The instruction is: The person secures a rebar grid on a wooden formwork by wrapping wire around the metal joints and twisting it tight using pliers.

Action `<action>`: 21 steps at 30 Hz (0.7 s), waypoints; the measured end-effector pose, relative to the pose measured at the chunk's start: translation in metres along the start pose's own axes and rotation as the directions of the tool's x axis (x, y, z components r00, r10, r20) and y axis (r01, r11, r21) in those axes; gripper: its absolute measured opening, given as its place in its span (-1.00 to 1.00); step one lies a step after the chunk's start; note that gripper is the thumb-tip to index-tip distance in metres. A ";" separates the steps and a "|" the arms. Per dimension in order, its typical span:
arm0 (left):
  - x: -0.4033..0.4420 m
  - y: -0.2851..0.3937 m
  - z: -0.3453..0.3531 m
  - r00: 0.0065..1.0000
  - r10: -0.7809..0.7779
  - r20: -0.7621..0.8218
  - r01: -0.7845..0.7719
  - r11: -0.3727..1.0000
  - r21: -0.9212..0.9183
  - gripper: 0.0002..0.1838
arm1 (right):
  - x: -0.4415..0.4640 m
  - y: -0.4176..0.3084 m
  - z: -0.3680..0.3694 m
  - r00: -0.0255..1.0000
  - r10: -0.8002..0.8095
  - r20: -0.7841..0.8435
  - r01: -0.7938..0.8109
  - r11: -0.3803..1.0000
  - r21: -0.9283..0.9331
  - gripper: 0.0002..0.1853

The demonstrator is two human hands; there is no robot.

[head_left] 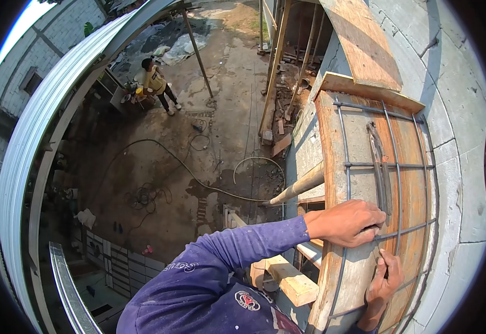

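My left hand (354, 222), its fingers pinched together, is over a crossing of the steel rebar grid (398, 167). Just below it, my right hand (385, 281) pinches with thumb and forefinger. A thin dark wire (379, 249) appears to run between the fingertips of both hands. The grid of dark bars rests inside a shallow wooden formwork (327, 145). Beyond my left hand, a pair of pincers (380, 178) with long dark handles and a rusty head lies across the bars, touched by neither hand.
A grey block wall (449, 183) rises along the right side. A plywood sheet (365, 44) leans at the far end. Bamboo (298, 183) and a timber beam (293, 281) stand beside the formwork. Far below, a person (156, 83) stands in the yard near a hose (187, 167).
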State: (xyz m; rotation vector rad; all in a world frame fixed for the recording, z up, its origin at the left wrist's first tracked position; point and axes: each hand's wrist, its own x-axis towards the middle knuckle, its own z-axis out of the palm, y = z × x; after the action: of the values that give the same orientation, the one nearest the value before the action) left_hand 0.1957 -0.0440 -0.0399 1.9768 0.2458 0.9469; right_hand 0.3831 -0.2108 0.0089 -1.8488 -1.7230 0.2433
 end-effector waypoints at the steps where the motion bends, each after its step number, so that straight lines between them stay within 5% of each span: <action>1: -0.002 0.001 0.003 1.000 0.000 0.005 0.000 1.000 -0.011 -0.82 | -0.001 0.000 -0.002 1.000 -0.024 0.004 0.024 1.000 0.013 -0.79; 18: 0.001 -0.001 -0.001 0.994 0.105 0.035 -0.103 0.993 -0.060 -0.82 | 0.003 0.005 -0.003 0.989 -0.129 -0.068 0.130 0.992 0.009 -0.81; 21: -0.001 0.001 0.003 0.995 0.085 -0.048 -0.086 0.996 -0.026 -0.83 | -0.002 0.007 -0.008 0.993 -0.095 0.072 0.101 0.992 -0.079 -0.81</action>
State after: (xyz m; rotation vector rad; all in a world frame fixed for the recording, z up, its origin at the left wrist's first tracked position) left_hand 0.1969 -0.0464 -0.0406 1.9540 0.1740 1.0470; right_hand 0.3925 -0.2148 0.0111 -1.8270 -1.8913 0.2007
